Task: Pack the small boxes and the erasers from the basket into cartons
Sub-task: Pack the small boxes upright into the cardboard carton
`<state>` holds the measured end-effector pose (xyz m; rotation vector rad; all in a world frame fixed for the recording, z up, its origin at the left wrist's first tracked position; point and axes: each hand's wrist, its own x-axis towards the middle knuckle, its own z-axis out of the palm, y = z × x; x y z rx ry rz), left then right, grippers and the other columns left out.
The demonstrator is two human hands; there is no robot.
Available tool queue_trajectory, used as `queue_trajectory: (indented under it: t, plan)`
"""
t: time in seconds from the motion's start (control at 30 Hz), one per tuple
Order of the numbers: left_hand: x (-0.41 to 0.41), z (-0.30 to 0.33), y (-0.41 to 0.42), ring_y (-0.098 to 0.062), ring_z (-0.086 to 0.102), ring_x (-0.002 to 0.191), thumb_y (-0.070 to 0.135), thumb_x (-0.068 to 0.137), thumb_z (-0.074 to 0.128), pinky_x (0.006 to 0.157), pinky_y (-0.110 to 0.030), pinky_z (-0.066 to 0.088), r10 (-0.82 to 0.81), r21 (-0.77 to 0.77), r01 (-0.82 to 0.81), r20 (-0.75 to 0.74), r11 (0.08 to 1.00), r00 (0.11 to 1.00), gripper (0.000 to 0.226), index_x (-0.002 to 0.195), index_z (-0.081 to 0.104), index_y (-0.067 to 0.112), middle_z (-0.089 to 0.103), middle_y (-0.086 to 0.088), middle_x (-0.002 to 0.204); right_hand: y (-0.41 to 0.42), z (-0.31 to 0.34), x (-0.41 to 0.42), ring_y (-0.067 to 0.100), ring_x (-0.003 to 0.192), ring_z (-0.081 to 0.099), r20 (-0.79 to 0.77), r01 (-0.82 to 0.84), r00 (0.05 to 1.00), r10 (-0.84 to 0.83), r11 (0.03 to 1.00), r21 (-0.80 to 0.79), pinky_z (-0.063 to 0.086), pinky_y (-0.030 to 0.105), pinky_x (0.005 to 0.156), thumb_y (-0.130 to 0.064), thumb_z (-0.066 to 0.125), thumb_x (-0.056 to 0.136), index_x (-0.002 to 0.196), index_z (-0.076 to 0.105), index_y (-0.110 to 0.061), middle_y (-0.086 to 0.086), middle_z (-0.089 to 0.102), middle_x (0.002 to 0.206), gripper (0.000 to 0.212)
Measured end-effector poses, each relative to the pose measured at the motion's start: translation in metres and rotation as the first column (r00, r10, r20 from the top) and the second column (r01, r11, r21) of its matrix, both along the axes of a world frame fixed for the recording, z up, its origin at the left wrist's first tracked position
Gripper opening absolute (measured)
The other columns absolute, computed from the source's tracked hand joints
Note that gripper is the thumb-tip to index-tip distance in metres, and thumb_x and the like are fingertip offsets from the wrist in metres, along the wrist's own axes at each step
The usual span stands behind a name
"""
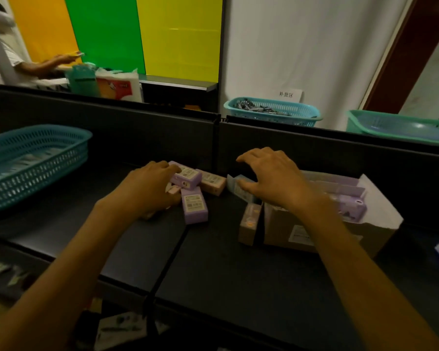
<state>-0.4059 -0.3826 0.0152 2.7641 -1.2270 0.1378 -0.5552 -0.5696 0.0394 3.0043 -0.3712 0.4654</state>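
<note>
Several small boxes lie on the dark table. My left hand (147, 188) curls round a purple box (186, 177); another purple box (195, 205) lies just in front of it and a peach box (213, 183) just behind. My right hand (271, 179) hovers with spread, slightly bent fingers over a pale blue box (235, 187) at the open carton (340, 231). I cannot tell whether it touches that box. The carton holds several purple boxes (350, 207). A brownish box (250, 224) stands against the carton's left wall.
A teal basket (33, 163) sits at the left of the table. A dark partition (162, 133) runs behind the work area. Beyond it stand a teal basket of pens (271, 110) and a green basket (401, 126). Another person's arm (51, 63) is at far left.
</note>
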Motion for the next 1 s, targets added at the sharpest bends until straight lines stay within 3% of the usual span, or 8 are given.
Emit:
queue_trajectory:
  t: [0.3, 0.47, 0.6, 0.73, 0.87, 1.0]
  plan:
    - [0.058, -0.015, 0.041, -0.02, 0.038, 0.128, 0.049, 0.084, 0.059, 0.099, -0.038, 0.037, -0.104, 0.035, 0.106, -0.056, 0.994, 0.993, 0.067, 0.141, 0.031, 0.029, 0.038, 0.0, 0.142, 0.064, -0.039, 0.055, 0.02, 0.119, 0.047, -0.135, 0.18, 0.977, -0.163, 0.976, 0.122, 0.041, 0.036, 0.097, -0.044, 0.054, 0.091, 0.138, 0.041, -0.024, 0.002, 0.049, 0.134, 0.053]
    - [0.082, -0.035, 0.054, -0.02, 0.042, 0.122, 0.053, 0.074, 0.067, 0.097, -0.038, 0.038, -0.107, 0.021, 0.111, -0.159, 0.994, 0.982, 0.074, 0.137, 0.036, 0.028, 0.041, 0.0, 0.137, 0.081, -0.068, 0.079, 0.02, 0.126, 0.045, -0.174, 0.239, 0.964, -0.201, 0.943, 0.231, 0.039, 0.039, 0.099, -0.047, 0.054, 0.091, 0.141, 0.038, -0.028, 0.0, 0.043, 0.143, 0.055]
    - [0.088, -0.058, 0.052, -0.022, 0.036, 0.126, 0.057, 0.076, 0.063, 0.099, -0.039, 0.039, -0.104, 0.019, 0.108, -0.131, 0.994, 0.986, 0.077, 0.14, 0.033, 0.024, 0.038, -0.003, 0.139, 0.091, -0.088, 0.091, 0.022, 0.134, 0.037, -0.181, 0.295, 0.951, -0.25, 0.911, 0.287, 0.035, 0.039, 0.104, -0.053, 0.056, 0.087, 0.145, 0.029, -0.025, 0.003, 0.032, 0.151, 0.07]
    - [0.089, -0.066, 0.048, -0.025, 0.03, 0.129, 0.058, 0.076, 0.063, 0.1, -0.041, 0.038, -0.107, 0.011, 0.108, -0.064, 0.994, 0.992, 0.079, 0.14, 0.032, 0.022, 0.035, -0.006, 0.141, 0.092, -0.094, 0.095, 0.022, 0.134, 0.037, -0.146, 0.277, 0.96, -0.238, 0.884, 0.377, 0.036, 0.038, 0.104, -0.048, 0.059, 0.087, 0.147, 0.024, -0.027, 0.002, 0.029, 0.152, 0.072]
    - [0.084, -0.069, 0.041, -0.028, 0.026, 0.133, 0.055, 0.077, 0.064, 0.103, -0.044, 0.037, -0.128, 0.048, 0.129, -0.02, 0.99, 0.992, 0.079, 0.14, 0.031, 0.021, 0.032, -0.007, 0.143, 0.087, -0.09, 0.087, 0.022, 0.134, 0.037, -0.202, 0.297, 0.949, -0.242, 0.9, 0.319, 0.036, 0.039, 0.104, -0.039, 0.068, 0.083, 0.147, 0.022, -0.028, 0.001, 0.03, 0.151, 0.079]
    - [0.081, -0.07, 0.039, -0.028, 0.026, 0.134, 0.046, 0.081, 0.064, 0.105, -0.045, 0.033, -0.183, 0.062, 0.186, -0.051, 0.981, 0.982, 0.074, 0.141, 0.028, 0.024, 0.032, -0.006, 0.144, 0.085, -0.09, 0.079, 0.025, 0.134, 0.036, -0.309, 0.334, 0.918, -0.249, 0.905, 0.264, 0.035, 0.042, 0.105, -0.043, 0.067, 0.083, 0.148, 0.018, -0.027, 0.003, 0.028, 0.152, 0.083]
